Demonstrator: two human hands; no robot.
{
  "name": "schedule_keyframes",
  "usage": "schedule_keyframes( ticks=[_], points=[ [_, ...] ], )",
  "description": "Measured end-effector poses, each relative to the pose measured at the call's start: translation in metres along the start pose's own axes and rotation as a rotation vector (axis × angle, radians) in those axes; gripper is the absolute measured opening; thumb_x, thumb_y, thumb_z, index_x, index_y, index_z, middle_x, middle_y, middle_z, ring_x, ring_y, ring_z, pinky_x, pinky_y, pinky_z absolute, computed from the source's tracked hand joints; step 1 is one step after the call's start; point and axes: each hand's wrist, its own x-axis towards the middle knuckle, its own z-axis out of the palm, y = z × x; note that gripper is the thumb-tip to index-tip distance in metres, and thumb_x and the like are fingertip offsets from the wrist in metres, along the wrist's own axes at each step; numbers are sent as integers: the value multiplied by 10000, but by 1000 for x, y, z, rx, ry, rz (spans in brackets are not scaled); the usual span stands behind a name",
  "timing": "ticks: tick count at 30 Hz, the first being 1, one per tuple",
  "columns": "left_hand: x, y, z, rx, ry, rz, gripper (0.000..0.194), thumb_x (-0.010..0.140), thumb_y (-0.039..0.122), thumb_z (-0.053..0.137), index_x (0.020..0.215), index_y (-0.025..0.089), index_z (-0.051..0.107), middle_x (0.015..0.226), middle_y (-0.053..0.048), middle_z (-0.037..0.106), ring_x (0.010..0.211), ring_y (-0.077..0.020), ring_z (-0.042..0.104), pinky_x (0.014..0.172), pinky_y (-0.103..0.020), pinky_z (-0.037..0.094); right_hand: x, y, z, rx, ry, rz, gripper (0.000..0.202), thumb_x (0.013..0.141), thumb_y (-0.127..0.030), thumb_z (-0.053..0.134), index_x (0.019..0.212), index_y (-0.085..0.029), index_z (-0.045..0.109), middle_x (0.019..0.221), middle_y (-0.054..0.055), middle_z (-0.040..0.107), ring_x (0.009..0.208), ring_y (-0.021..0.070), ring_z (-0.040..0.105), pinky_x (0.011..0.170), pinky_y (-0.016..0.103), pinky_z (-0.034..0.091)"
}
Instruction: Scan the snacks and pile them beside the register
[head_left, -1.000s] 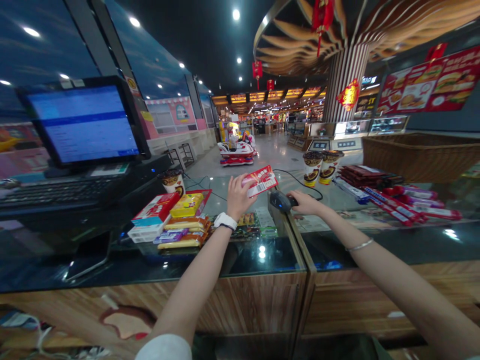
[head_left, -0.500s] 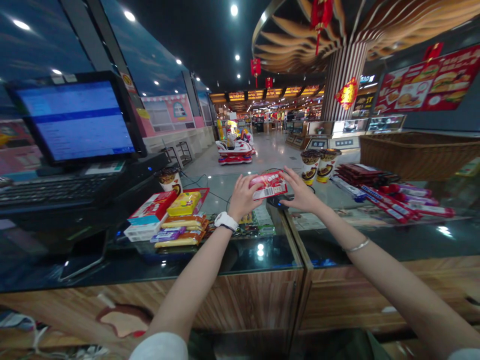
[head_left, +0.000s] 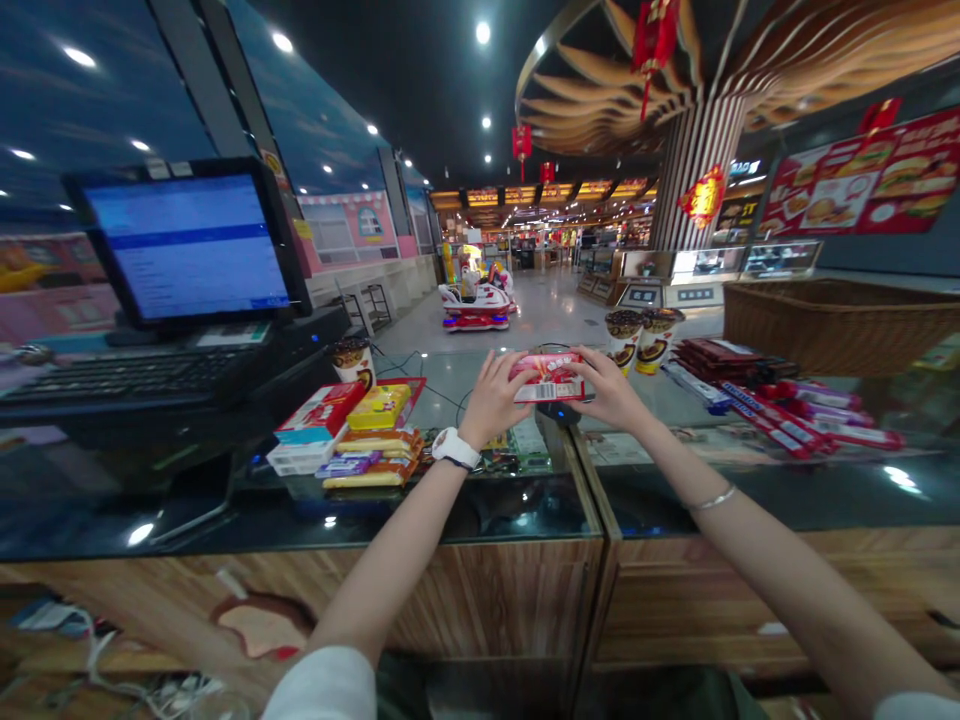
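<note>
A small red snack box with a barcode along its lower side is held level above the glass counter. My left hand grips its left end, and my right hand has fingers and thumb on its right end. Just beneath the box is a small black device with a blue light. To the left of my left hand lie stacked snacks: a red and blue box, a yellow pack and several orange-brown wrapped bars.
A monitor and keyboard stand at left, near a paper cup. Right of my hands are two more cups, red candy rolls, dark red packets and a wicker basket. A dark tablet lies at the counter's front left.
My right hand has closed onto the right end of the red box, where it was apart before. The box has turned to lie more level. The whole view has shifted slightly.
</note>
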Motion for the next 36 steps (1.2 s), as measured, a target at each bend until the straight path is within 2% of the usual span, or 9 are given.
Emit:
schedule_keyframes(
  ticks=[3,8,12,17,24,26,28,31,36],
  points=[
    [-9,1,-9,61,-2,20,500,853,210,634,1346,240,554,1519,-92,459,1434,-289,379,1213,-571,248,4,-14,2,-19,33,10,478,808,-365,673,1254,-245,551,1421,139,500,1353,321,448,1158,583,299],
    [-39,4,-25,142,19,65,440,913,110,530,1315,277,591,1360,-51,628,1269,-230,560,1173,-502,361,15,-48,13,12,31,-29,513,785,-385,678,1254,-230,540,1353,148,529,1294,324,488,1153,582,300],
    [-65,1,-42,190,22,54,407,925,104,521,1281,274,620,1271,-56,682,1182,-209,614,1124,-450,427,23,-77,24,21,33,-40,530,773,-382,687,1260,-243,531,1318,144,518,1239,337,503,1122,579,339],
    [-99,-10,-61,247,73,13,374,956,127,492,1277,262,626,1254,-54,694,1139,-204,639,1098,-428,437,33,-113,43,44,38,-77,526,785,-382,693,1259,-219,535,1276,161,491,1209,348,501,1053,545,427],
    [-139,-35,-85,259,153,-129,343,948,147,500,1208,291,669,1152,-56,736,1061,-193,680,1033,-399,478,55,-161,68,145,31,-132,574,808,-495,706,1286,-232,525,1283,173,502,1211,359,504,1046,581,429],
    [-148,-42,-96,279,187,-165,318,952,150,486,1174,272,678,1124,-60,745,1067,-191,684,1018,-393,486,61,-174,75,166,16,-205,540,827,-445,699,1291,-231,523,1240,156,545,1191,336,530,1080,591,405],
    [-157,-49,-106,291,219,-194,300,953,141,468,1128,258,682,1108,-57,750,1111,-193,674,1016,-397,484,66,-189,82,180,-2,-301,448,874,-322,640,1300,-241,526,1208,129,587,1173,301,556,1111,581,391],
    [-171,-59,-120,296,270,-226,279,938,111,451,1038,240,678,1094,-49,755,1146,-194,663,1014,-405,481,70,-211,92,181,22,-374,415,900,-159,523,1305,-249,546,1225,110,617,1171,270,576,1097,539,431],
    [-196,-81,-133,281,320,-289,279,862,54,462,997,225,636,1066,-45,758,1032,-184,706,1025,-421,473,76,-238,104,193,88,-386,378,951,-146,459,1294,-235,592,1238,112,657,1151,250,614,997,442,520]
  ],
)
